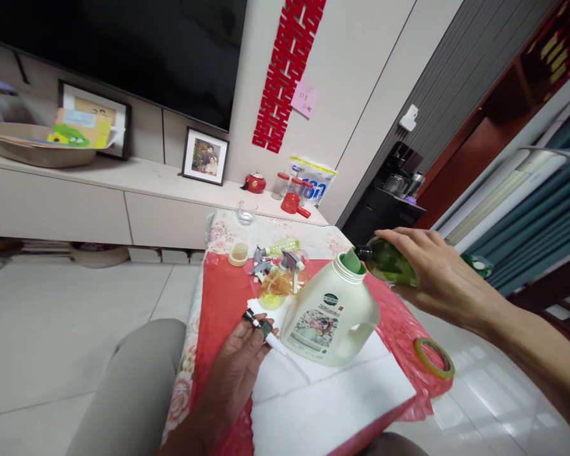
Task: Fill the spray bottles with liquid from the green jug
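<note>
My right hand [430, 269] grips a green bottle [392, 263] tipped on its side. The bottle's black neck meets the green pouring spout [352, 261] at the mouth of a large pale detergent jug [320, 326]. The jug stands upright on white paper sheets [332, 405]. Left of the jug, my left hand [240, 361] pinches a dispenser pump [257, 322] with a black and dark green top and a thin white tube trailing over the paper. Behind it stands a spray bottle [274, 291] of yellow-orange liquid with a grey trigger.
A pale cap [238, 254], grey spray heads [261, 269] and a glass cup [246, 213] lie farther back on the table. A roll of tape [434, 358] rests at the right edge on red plastic [218, 297]. A low cabinet [171, 218] stands beyond.
</note>
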`<state>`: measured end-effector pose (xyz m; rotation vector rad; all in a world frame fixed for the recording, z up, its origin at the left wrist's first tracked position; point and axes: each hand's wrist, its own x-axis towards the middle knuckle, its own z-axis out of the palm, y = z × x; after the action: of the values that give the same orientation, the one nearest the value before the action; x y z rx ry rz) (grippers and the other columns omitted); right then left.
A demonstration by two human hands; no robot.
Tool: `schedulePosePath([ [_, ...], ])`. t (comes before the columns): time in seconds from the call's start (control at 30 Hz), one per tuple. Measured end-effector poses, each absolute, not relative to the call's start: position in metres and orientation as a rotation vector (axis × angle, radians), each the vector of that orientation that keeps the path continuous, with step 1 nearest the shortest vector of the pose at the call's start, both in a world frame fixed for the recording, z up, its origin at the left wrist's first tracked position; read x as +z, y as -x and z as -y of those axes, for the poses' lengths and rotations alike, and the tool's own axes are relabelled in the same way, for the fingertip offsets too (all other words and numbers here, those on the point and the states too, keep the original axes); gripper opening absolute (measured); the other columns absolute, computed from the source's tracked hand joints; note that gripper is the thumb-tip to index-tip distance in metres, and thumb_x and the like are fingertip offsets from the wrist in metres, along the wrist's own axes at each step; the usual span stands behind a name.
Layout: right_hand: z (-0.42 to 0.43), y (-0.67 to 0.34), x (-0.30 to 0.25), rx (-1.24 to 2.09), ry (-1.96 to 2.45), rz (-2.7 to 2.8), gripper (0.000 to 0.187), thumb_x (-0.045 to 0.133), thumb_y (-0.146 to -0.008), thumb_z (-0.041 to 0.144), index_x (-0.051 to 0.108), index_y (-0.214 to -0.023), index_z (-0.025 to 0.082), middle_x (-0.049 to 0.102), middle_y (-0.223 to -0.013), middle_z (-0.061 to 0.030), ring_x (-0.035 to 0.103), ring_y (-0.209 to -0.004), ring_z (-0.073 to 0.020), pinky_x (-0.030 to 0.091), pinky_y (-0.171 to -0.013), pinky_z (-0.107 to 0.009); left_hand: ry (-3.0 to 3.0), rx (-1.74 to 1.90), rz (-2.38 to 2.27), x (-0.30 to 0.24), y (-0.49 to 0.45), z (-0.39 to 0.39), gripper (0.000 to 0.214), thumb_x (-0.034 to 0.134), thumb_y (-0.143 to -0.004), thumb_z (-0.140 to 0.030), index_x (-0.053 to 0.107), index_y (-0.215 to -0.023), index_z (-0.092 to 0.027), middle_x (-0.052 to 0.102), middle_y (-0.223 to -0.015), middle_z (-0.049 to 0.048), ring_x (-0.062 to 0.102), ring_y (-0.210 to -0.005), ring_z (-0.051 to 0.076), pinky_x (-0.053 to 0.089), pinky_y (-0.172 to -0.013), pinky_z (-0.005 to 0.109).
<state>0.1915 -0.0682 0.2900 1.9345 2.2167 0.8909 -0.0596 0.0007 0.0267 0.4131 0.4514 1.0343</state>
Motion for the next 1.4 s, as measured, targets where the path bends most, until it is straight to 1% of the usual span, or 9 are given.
schedulePosePath([
  [0.2,0.117,-0.209,0.264,0.400,-2.648,-2.312,0.081,0.074,-0.077,0.056,0.043,-0.148,0.033,0.059,-0.133,-0.0049,0.064,-0.108,-0.0296,0.057,-0.087,-0.041,-0.292,1.100,-0.467,0.039,0.063,-0.004,0.037,0.091,-0.065,-0.029,0.070,-0.094,-0.019,0.073,-0.098,0.0025,0.068,-0.092,0.015,0.056,-0.090,0.026],
  [0.3,0.148,-0.191,0.225,0.319,-2.559,-2.531,0.090,0.073,-0.073,0.067,0.044,-0.150,0.029,0.057,-0.137,-0.0078,0.062,-0.114,-0.0328,0.058,-0.085,-0.038,-0.237,1.146,-0.427,0.045,0.067,-0.006,0.034,0.090,-0.066,-0.024,0.069,-0.092,-0.019,0.073,-0.098,0.0023,0.068,-0.093,0.014,0.055,-0.092,0.027],
  [0.43,0.172,-0.154,0.158,0.223,-2.357,-2.519,0.071,0.063,-0.087,0.051,0.042,-0.151,0.029,0.053,-0.136,-0.0112,0.059,-0.117,-0.0294,0.057,-0.089,-0.041,-0.241,1.156,-0.394,0.052,0.071,-0.002,0.024,0.084,-0.074,-0.021,0.068,-0.092,-0.018,0.073,-0.100,0.0031,0.069,-0.097,0.015,0.051,-0.104,0.036],
  [0.6,0.175,-0.134,0.108,0.197,-2.420,-2.435,0.072,0.055,-0.087,0.033,0.033,-0.156,0.028,0.043,-0.142,-0.0124,0.050,-0.127,-0.0286,0.053,-0.096,-0.047,-0.296,1.155,-0.368,0.055,0.072,0.004,0.026,0.082,-0.077,-0.019,0.068,-0.099,-0.018,0.072,-0.100,0.0022,0.068,-0.097,0.014,0.051,-0.103,0.033],
  [0.77,0.173,-0.131,0.102,0.142,-2.476,-2.452,0.074,0.055,-0.086,0.030,0.030,-0.156,0.030,0.041,-0.143,-0.0112,0.047,-0.129,-0.0286,0.051,-0.099,-0.050,-0.336,1.161,-0.358,0.054,0.069,0.005,0.027,0.083,-0.076,-0.020,0.068,-0.098,-0.018,0.072,-0.101,0.0019,0.067,-0.097,0.013,0.051,-0.099,0.029],
  [0.97,0.166,-0.116,0.102,0.163,-2.436,-2.521,0.072,0.055,-0.091,0.036,0.029,-0.158,0.026,0.042,-0.144,-0.0122,0.047,-0.130,-0.0292,0.050,-0.099,-0.050,-0.426,1.081,-0.419,0.057,0.056,0.024,0.036,0.089,-0.067,-0.026,0.070,-0.096,-0.018,0.071,-0.093,0.0003,0.066,-0.087,0.013,0.050,-0.089,0.028],
  [1.23,0.158,-0.104,0.107,0.207,-2.371,-2.768,0.072,0.065,-0.090,0.040,0.040,-0.154,0.020,0.045,-0.144,-0.0153,0.048,-0.130,-0.0303,0.048,-0.104,-0.048,-0.623,0.975,-0.318,0.051,0.049,0.047,0.024,0.082,-0.076,-0.028,0.072,-0.097,-0.021,0.074,-0.097,0.0017,0.065,-0.101,0.018,0.041,-0.103,0.035],
  [1.33,0.161,-0.115,0.100,-0.222,-2.590,-2.817,0.073,0.074,-0.083,0.040,0.047,-0.149,0.024,0.051,-0.142,-0.0119,0.050,-0.131,-0.0301,0.048,-0.106,-0.044,-0.653,0.976,-0.247,0.050,0.053,0.046,0.022,0.078,-0.081,-0.029,0.071,-0.101,-0.022,0.074,-0.102,0.0020,0.066,-0.105,0.019,0.039,-0.107,0.038],
  [1.4,0.162,-0.118,0.093,-1.031,-2.860,-2.656,0.071,0.072,-0.083,0.048,0.052,-0.146,0.025,0.054,-0.141,-0.0110,0.053,-0.130,-0.0309,0.049,-0.105,-0.044,-0.661,0.959,-0.181,0.052,0.055,0.046,0.022,0.077,-0.083,-0.030,0.070,-0.102,-0.023,0.074,-0.103,0.0019,0.066,-0.105,0.020,0.039,-0.108,0.040],
])
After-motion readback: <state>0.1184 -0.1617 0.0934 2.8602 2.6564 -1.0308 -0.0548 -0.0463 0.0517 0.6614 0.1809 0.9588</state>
